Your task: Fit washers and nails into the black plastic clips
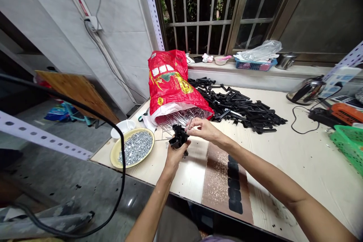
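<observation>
My left hand (175, 155) is closed round a small bundle of black plastic parts (178, 137), held above the table near its front edge. Just right of the bundle, my right hand (202, 129) pinches a thin metal rod (189, 124) between thumb and fingertips, with its lower end at the black parts. Whether the rod sits inside a part, I cannot tell. Behind both hands lies a red printed bag (172, 87), its mouth towards me and many thin metal rods (181, 116) spilling out. To the left stands a yellow bowl (114, 155) of small shiny metal pieces (137, 147).
A heap of black plastic parts (241, 106) covers the table's back. A white bowl (120, 128) stands behind the yellow one. At right are a kettle (304, 90), an orange-black tool (344, 112) and a green basket (347, 147). A black cable (124, 159) loops across the left foreground.
</observation>
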A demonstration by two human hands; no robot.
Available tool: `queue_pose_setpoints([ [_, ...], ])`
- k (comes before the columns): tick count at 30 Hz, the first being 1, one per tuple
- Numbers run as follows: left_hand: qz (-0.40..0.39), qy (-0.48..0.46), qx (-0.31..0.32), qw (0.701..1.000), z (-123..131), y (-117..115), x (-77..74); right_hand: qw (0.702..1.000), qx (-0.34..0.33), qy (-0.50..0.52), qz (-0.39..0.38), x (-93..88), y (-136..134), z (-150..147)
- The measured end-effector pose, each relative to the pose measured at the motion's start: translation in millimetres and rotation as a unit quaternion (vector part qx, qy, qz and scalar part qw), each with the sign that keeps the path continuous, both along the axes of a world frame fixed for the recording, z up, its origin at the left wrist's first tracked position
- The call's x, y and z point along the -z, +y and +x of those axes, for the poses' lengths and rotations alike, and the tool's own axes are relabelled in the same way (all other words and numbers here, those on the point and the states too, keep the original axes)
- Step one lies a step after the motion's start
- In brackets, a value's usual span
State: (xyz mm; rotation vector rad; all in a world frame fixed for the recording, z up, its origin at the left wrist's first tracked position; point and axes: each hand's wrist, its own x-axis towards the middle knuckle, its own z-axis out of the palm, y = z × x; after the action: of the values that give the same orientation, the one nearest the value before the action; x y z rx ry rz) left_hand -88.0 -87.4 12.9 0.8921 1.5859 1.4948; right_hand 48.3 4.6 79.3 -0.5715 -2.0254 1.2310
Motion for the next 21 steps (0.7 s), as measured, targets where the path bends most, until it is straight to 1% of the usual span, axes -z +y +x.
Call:
queue_pose_setpoints([
  [4, 0.002, -0.006, 0.005, 1.000, -2, 1, 3.3, 0.999, -0.007, -0.015, 0.030, -1.3, -3, -2],
  [6, 0.002, -0.024, 0.007, 1.000, -2, -1, 1.7, 0.999, 0.006, -0.020, 0.037, -4.5, -2, -2],
  [9, -0.002, -0.065, -0.004, 0.998, -4, -6, -5.5, 0.998, 0.061, -0.024, 0.024, -4.3, 11, -2],
  [10, 0.005, -0.077, -0.008, 0.997, -4, -8, -8.7, 0.994, 0.089, -0.054, 0.028, -0.9, 18, -1],
  [11, 0.018, -0.086, -0.012, 0.996, -5, -10, -12.0, 0.986, 0.120, -0.105, 0.038, 4.5, 25, -1],
  [12, 0.035, -0.090, -0.015, 0.995, -6, -12, -15.2, 0.973, 0.150, -0.170, 0.050, 11.8, 32, -1],
  [14, 0.061, -0.087, -0.021, 0.994, -7, -14, -20.4, 0.933, 0.199, -0.295, 0.061, 30.7, 42, -4],
  [15, 0.062, -0.082, -0.026, 0.994, -8, -15, -22.3, 0.915, 0.214, -0.337, 0.058, 40.9, 44, -7],
  [18, 0.052, -0.066, -0.030, 0.996, -7, -13, -25.4, 0.889, 0.250, -0.379, 0.053, 66.3, 43, -20],
  [20, 0.048, -0.058, -0.021, 0.997, -6, -12, -26.5, 0.880, 0.266, -0.389, 0.062, 74.0, 41, -27],
  [21, 0.047, -0.053, -0.015, 0.997, -5, -12, -26.9, 0.878, 0.272, -0.388, 0.068, 74.4, 40, -29],
])
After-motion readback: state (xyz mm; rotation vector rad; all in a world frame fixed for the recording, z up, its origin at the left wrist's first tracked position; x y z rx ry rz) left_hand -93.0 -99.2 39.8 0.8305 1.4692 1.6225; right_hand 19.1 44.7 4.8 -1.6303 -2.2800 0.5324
